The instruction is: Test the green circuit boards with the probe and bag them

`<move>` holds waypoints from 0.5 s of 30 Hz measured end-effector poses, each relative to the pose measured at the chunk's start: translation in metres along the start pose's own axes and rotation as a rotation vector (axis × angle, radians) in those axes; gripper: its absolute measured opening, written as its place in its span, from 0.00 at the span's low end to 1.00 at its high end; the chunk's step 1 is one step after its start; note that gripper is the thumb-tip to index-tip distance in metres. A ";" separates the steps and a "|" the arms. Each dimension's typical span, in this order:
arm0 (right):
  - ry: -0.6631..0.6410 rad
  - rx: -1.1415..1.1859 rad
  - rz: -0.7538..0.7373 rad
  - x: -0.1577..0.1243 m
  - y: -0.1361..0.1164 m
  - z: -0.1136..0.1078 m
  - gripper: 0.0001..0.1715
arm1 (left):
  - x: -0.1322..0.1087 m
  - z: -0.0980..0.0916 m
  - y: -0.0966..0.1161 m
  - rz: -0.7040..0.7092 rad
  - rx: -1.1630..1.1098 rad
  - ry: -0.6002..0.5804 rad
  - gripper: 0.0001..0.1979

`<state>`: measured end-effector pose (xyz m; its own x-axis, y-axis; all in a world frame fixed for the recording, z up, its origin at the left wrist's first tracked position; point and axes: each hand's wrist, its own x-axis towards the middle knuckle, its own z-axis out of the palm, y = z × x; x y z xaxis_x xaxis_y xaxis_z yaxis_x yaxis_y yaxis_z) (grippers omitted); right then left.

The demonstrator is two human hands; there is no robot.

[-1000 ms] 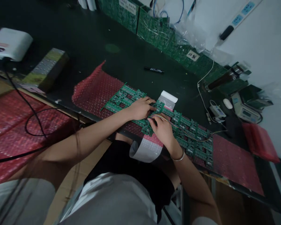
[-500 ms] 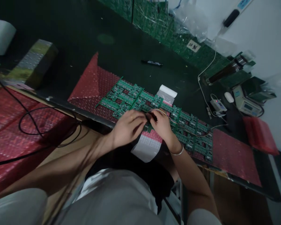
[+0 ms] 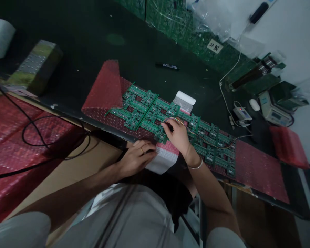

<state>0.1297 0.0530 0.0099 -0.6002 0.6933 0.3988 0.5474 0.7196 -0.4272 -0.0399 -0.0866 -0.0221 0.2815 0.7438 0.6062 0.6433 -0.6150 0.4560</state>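
A panel of green circuit boards (image 3: 147,112) lies on red bubble wrap (image 3: 102,93) along the near edge of the dark bench. My right hand (image 3: 178,137) is over the middle of the panel, fingertips pinched on the end of a thin multicoloured cable (image 3: 206,139). The cable loops over those fingers and runs right across the boards; the tip itself is hidden. My left hand (image 3: 138,156), wearing a ring, rests at the bench edge just below the panel. Its fingers are stretched out and nothing shows in them.
A black marker (image 3: 167,66) lies behind the boards. Beside the right end of the boards are a small wired box (image 3: 242,114), a white mouse (image 3: 254,104) and a meter (image 3: 276,113). White wrapping (image 3: 186,97) crosses under the panel. At left stands a yellow-and-grey box (image 3: 34,67).
My left hand has drawn back from the right hand, down and left to the bench edge. The right hand stays in place. The loose flap of red bubble wrap has shifted right.
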 end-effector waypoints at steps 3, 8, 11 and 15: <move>-0.009 0.010 -0.003 0.000 0.001 0.000 0.14 | 0.003 -0.007 0.004 -0.083 -0.064 -0.025 0.07; -0.013 -0.002 -0.005 0.000 0.002 0.002 0.13 | 0.036 -0.030 -0.010 -0.250 -0.113 -0.118 0.08; 0.006 -0.013 -0.002 0.000 0.001 0.003 0.13 | 0.057 -0.032 -0.026 -0.273 -0.076 -0.230 0.09; 0.004 -0.018 -0.009 0.000 0.000 0.003 0.14 | 0.070 -0.023 -0.037 -0.264 -0.038 -0.323 0.10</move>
<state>0.1284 0.0531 0.0075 -0.6028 0.6870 0.4058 0.5527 0.7264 -0.4086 -0.0606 -0.0177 0.0186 0.3230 0.9175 0.2322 0.6983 -0.3966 0.5959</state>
